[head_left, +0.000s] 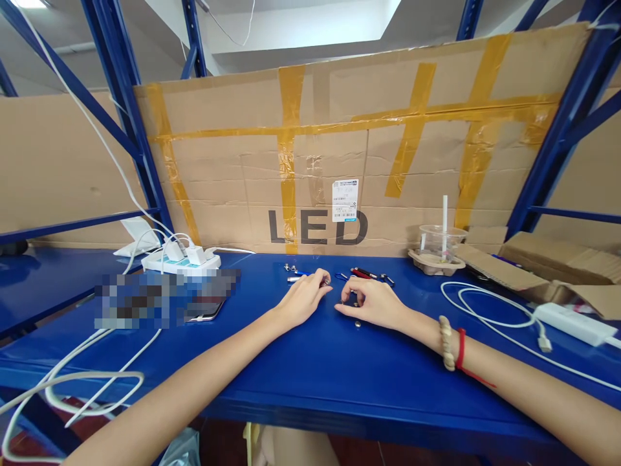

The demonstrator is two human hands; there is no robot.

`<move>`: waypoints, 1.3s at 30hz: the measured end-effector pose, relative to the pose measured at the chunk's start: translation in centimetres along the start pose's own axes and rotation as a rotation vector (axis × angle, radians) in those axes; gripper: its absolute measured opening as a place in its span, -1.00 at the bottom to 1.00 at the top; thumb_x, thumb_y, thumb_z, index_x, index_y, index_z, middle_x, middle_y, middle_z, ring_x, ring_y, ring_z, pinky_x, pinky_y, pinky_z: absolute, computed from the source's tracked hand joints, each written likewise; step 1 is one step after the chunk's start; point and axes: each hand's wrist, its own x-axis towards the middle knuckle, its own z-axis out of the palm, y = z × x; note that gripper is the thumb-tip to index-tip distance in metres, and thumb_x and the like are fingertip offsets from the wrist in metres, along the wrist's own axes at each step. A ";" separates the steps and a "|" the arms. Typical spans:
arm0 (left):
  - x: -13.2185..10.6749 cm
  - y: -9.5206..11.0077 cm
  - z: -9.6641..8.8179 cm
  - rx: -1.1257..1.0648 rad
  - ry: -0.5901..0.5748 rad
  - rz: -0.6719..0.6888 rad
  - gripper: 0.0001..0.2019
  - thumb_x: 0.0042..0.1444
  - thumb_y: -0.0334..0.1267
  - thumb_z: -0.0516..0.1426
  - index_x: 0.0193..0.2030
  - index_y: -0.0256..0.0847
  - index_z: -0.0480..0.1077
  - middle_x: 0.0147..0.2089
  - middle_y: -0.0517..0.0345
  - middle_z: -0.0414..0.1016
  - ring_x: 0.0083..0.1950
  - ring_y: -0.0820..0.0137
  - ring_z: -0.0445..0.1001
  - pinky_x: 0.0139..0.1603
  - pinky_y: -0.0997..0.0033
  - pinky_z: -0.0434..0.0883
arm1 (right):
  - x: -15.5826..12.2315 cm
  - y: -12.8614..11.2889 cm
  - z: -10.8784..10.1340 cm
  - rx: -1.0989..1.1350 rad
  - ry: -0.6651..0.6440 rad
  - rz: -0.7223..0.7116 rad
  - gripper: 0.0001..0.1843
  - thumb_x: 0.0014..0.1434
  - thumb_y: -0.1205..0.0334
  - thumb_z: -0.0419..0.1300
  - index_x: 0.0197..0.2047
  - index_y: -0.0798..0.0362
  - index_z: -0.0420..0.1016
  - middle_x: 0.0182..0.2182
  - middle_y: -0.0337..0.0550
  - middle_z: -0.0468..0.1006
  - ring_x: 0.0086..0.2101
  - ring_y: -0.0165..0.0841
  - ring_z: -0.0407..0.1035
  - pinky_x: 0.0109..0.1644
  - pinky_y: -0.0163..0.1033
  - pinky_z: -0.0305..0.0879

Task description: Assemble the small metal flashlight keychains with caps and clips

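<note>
My left hand is closed in a pinch over the middle of the blue table. A small shiny metal piece shows at its fingertips, too small to name. Facing it, my right hand rests on the table with curled fingers, thumb and index finger apart. Small metal pieces lie beneath those fingers, partly hidden, and one round metal piece is just in front of the hand. Behind my left hand are a blue pen-like item and small silver bits. Dark red and black pen-like items lie behind my right hand.
A white power strip with plugs and a phone are at the left. On the right stand a clear plastic cup with a straw, a white cable, a white adapter and an open cardboard box. Taped cardboard walls the back.
</note>
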 end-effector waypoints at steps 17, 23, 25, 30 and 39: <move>0.1 0.3 0.0 0.173 0.012 0.025 -0.86 0.20 -0.17 -0.04 -0.24 -0.17 0.06 -0.26 0.17 0.40 -0.24 0.35 0.40 -0.19 0.36 0.26 | -0.2 -0.4 -0.7 -0.116 0.039 0.051 -0.68 0.05 -0.10 0.08 -0.39 -0.04 0.47 -0.45 -0.29 0.53 -0.53 -0.45 0.35 -0.49 -0.37 0.11; 0.2 -0.1 -0.2 0.254 0.005 0.047 -0.84 0.19 -0.16 -0.03 -0.26 -0.19 0.06 -0.28 0.16 0.41 -0.25 0.35 0.41 -0.22 0.37 0.27 | -0.5 -1.0 -1.1 0.030 -0.291 -0.132 -0.68 0.02 -0.06 0.15 -0.47 0.04 0.43 -0.71 -0.35 0.38 -0.64 -0.50 0.26 -0.52 -0.40 0.09; 0.2 0.0 -0.2 0.261 -0.007 0.049 -0.84 0.19 -0.16 -0.03 -0.26 -0.19 0.07 -0.28 0.16 0.42 -0.25 0.35 0.42 -0.23 0.38 0.27 | -0.5 -0.9 -0.8 0.085 -0.301 -0.124 -0.69 0.01 -0.06 0.18 -0.44 0.05 0.44 -0.69 -0.34 0.39 -0.64 -0.50 0.25 -0.51 -0.40 0.11; 0.2 0.2 -0.2 0.285 -0.039 0.050 -0.84 0.19 -0.16 -0.03 -0.23 -0.20 0.10 -0.26 0.15 0.44 -0.25 0.35 0.43 -0.23 0.39 0.28 | -0.2 -0.2 0.1 0.199 -0.274 -0.122 -0.67 -0.01 -0.05 0.20 -0.39 0.06 0.50 -0.57 -0.26 0.46 -0.60 -0.50 0.24 -0.49 -0.40 0.15; 0.2 -0.2 -0.2 0.300 -0.045 0.110 -0.83 0.19 -0.13 -0.04 -0.19 -0.18 0.15 -0.27 0.16 0.46 -0.25 0.36 0.43 -0.28 0.43 0.30 | -0.1 0.2 0.2 0.172 -0.218 -0.041 -0.70 -0.02 -0.03 0.21 -0.30 -0.02 0.55 -0.42 -0.24 0.52 -0.57 -0.50 0.28 -0.46 -0.37 0.20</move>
